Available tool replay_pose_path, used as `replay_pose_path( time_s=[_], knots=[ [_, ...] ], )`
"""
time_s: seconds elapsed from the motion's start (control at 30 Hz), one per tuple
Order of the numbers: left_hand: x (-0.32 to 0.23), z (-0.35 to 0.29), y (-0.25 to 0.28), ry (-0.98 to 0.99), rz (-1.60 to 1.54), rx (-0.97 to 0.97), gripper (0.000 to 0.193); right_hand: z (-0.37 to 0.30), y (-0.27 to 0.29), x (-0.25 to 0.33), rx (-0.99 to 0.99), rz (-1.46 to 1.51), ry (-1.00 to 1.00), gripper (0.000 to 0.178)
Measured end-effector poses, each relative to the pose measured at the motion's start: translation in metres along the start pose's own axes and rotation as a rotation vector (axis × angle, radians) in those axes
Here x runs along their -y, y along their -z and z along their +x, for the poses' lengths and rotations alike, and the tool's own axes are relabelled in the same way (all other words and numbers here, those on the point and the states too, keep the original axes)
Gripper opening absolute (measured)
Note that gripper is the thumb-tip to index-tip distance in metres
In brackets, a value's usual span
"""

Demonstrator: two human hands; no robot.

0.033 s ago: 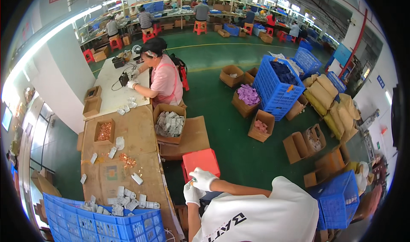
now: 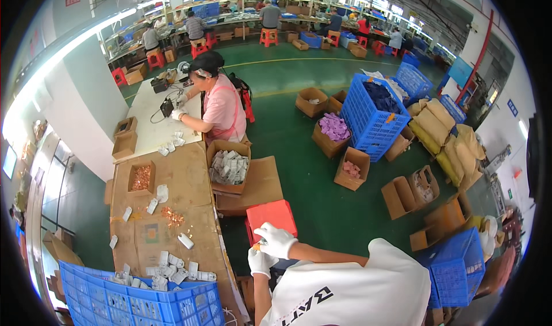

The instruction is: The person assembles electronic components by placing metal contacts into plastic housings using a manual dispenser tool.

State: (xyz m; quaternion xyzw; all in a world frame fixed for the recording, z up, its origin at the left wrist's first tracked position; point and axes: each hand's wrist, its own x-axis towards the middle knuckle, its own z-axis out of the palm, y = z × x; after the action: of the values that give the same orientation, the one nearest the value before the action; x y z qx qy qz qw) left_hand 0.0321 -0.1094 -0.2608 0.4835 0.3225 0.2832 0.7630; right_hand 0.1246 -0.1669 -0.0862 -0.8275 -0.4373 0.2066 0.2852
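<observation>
Both my hands wear white gloves and meet in front of my body, beside the table's right edge. My left hand is closed, with its fingers up against those of my right hand. The right hand is also closed, curled over from the right. Between them shows a small bit with an orange tint, mostly hidden by the gloves; its kind I cannot make out. Just beyond is a red stool. On the cardboard-covered table to my left lie several white plastic housings and a scatter of small copper-coloured pieces.
A blue crate stands at the table's near end. A small carton of copper-coloured parts sits farther up. A co-worker in pink works at the far end, beside a carton of white housings. Cartons and blue crates stand to the right.
My hands have shifted very slightly, and an orange tint now shows between them where a greenish bit showed before. The things on the table have not moved.
</observation>
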Motion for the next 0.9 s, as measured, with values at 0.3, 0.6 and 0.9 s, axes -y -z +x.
replay_pose_path(
  time_s=[0.3, 0.6, 0.9],
  knots=[
    [-0.119, -0.052, -0.054, 0.196, -0.55, 0.334, 0.017, -0.06, 0.041, 0.029, -0.097, 0.382, 0.791, 0.021],
    [-0.161, -0.064, -0.074, 0.007, -0.557, 0.209, 0.022, -0.056, 0.077, 0.055, -0.149, 0.264, 1.007, 0.008],
    [-0.233, -0.05, -0.113, 0.076, -0.331, 0.377, 0.024, -0.034, 0.118, 0.048, -0.13, 0.507, 1.291, 0.015]
  ],
)
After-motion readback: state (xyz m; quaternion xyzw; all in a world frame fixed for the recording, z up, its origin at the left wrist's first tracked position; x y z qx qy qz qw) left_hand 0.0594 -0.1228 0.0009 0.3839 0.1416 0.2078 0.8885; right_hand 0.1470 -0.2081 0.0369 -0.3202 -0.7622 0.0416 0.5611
